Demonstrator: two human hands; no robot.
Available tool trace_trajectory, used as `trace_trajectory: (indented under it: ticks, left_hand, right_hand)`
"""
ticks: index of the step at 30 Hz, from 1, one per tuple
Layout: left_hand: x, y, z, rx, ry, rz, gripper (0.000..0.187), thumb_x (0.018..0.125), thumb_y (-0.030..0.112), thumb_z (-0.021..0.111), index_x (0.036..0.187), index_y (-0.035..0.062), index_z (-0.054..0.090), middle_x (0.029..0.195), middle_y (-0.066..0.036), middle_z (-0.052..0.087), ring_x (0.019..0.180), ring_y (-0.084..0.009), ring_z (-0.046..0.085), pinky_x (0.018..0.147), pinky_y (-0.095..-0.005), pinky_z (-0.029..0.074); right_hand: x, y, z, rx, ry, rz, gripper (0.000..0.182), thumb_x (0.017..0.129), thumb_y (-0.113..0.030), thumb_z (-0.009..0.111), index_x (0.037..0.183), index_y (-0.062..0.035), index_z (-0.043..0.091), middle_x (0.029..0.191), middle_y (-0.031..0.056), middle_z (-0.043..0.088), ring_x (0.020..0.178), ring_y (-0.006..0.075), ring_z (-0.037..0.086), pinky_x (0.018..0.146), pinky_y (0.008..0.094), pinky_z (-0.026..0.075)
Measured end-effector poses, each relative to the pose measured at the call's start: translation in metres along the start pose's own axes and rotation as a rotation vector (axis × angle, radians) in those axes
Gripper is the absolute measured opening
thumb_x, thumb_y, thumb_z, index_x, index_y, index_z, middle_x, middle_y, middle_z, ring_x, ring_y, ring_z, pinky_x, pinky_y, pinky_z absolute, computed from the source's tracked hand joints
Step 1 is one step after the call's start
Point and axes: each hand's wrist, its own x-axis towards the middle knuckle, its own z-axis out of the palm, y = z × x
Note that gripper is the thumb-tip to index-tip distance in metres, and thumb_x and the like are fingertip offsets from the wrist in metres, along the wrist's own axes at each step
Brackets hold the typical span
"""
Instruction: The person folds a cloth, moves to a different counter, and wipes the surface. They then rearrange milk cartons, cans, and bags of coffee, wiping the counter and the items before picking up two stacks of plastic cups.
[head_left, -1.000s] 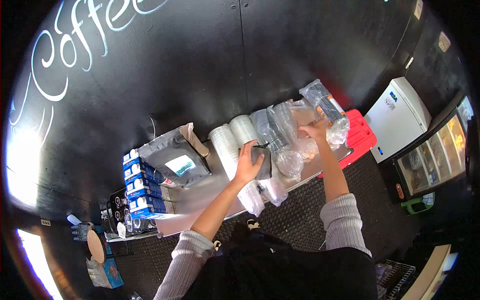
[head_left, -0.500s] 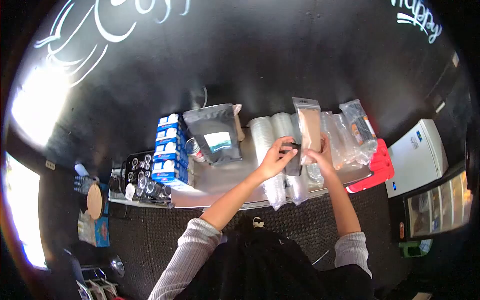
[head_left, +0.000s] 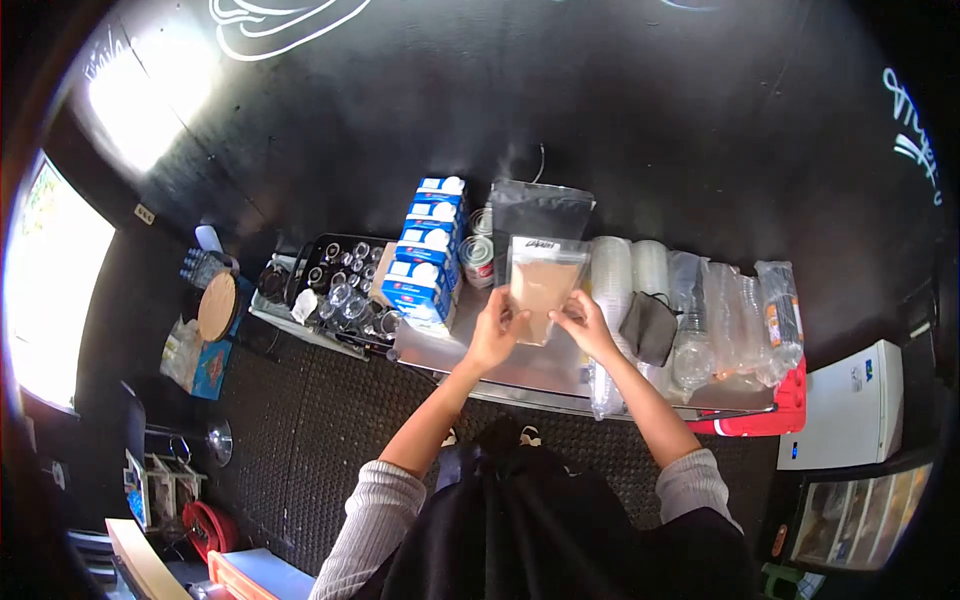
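A clear zip pouch of light brown powder (head_left: pixel 545 280), with handwriting near its top, is held upright between my two hands. My left hand (head_left: pixel 497 330) grips its lower left edge, and my right hand (head_left: pixel 586 324) pinches the lower right edge. Behind it stands a larger black pouch (head_left: pixel 540 208), partly covered by the clear one. Right of my right hand, a small dark cloth-like item with a thin strap (head_left: pixel 650 328) lies on the sleeves of stacked plastic cups (head_left: pixel 611 265).
Blue and white cartons (head_left: pixel 417 290) stand in a row on the metal counter (head_left: pixel 470 352), beside cans (head_left: pixel 478 260). A black tray of glasses (head_left: pixel 345 240) is farther left. More bagged cups (head_left: pixel 722 320), a red case (head_left: pixel 790 400) and a white mini fridge (head_left: pixel 850 405) are at the right.
The powder pouch has moved left, in front of the black pouch, and both hands now grip it. My left hand has let go of the dark item, now on the cups. The view has shifted.
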Motion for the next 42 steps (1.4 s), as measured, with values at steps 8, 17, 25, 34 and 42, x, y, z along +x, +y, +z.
trace_trajectory:
  ticks: [8, 17, 25, 34, 42]
  left_hand:
    - [0.005, -0.086, -0.042, 0.077, 0.242, 0.049, 0.037, 0.085, -0.001, 0.057, 0.116, -0.0042, 0.038, 0.101, -0.014, 0.056, 0.087, -0.0161, 0.057, 0.073, -0.0279, 0.046]
    - [-0.007, -0.127, -0.04, 0.526, 0.239, -0.054, 0.077, 0.08, 0.022, 0.066, 0.135, -0.0103, 0.023, 0.129, -0.032, 0.04, 0.116, -0.0419, 0.047, 0.096, -0.0441, 0.038]
    - [-0.012, -0.135, -0.027, 0.22, -0.003, -0.384, 0.087, 0.083, 0.029, 0.065, 0.141, -0.0064, 0.012, 0.139, -0.027, 0.033, 0.124, -0.0362, 0.042, 0.099, -0.0365, 0.039]
    - [-0.001, -0.151, -0.011, 0.116, 0.013, -0.335, 0.088, 0.08, 0.03, 0.066, 0.141, -0.0059, 0.013, 0.135, -0.029, 0.037, 0.124, -0.0366, 0.043, 0.1, -0.039, 0.038]
    - [-0.001, -0.175, -0.009, 0.06, 0.096, -0.271, 0.086, 0.078, 0.03, 0.067, 0.139, -0.0071, 0.019, 0.13, -0.029, 0.043, 0.119, -0.0363, 0.047, 0.097, -0.0375, 0.039]
  right_hand:
    - [0.057, 0.065, 0.06, -0.249, 0.132, -0.117, 0.012, 0.087, -0.01, 0.062, 0.084, 0.0017, 0.063, 0.074, 0.0037, 0.065, 0.067, 0.0082, 0.059, 0.06, 0.0245, 0.051]
    - [0.071, 0.065, 0.092, -0.224, 0.395, -0.204, 0.01, 0.084, -0.007, 0.061, 0.082, 0.0018, 0.063, 0.067, 0.0072, 0.064, 0.063, 0.0084, 0.061, 0.056, 0.0245, 0.048]
    - [0.088, 0.078, 0.107, -0.144, 0.449, -0.256, 0.01, 0.084, -0.008, 0.059, 0.082, 0.001, 0.063, 0.057, 0.0071, 0.056, 0.051, 0.0094, 0.05, 0.048, 0.0259, 0.04]
    - [0.088, 0.067, 0.099, -0.075, 0.402, -0.197, 0.01, 0.086, -0.005, 0.059, 0.088, 0.0036, 0.062, 0.07, 0.0063, 0.063, 0.065, 0.0109, 0.062, 0.059, 0.0243, 0.048]
    - [0.078, 0.066, 0.099, 0.046, 0.361, -0.133, 0.02, 0.086, -0.002, 0.059, 0.105, 0.0044, 0.055, 0.094, 0.0105, 0.066, 0.089, 0.0143, 0.064, 0.075, 0.0241, 0.05]
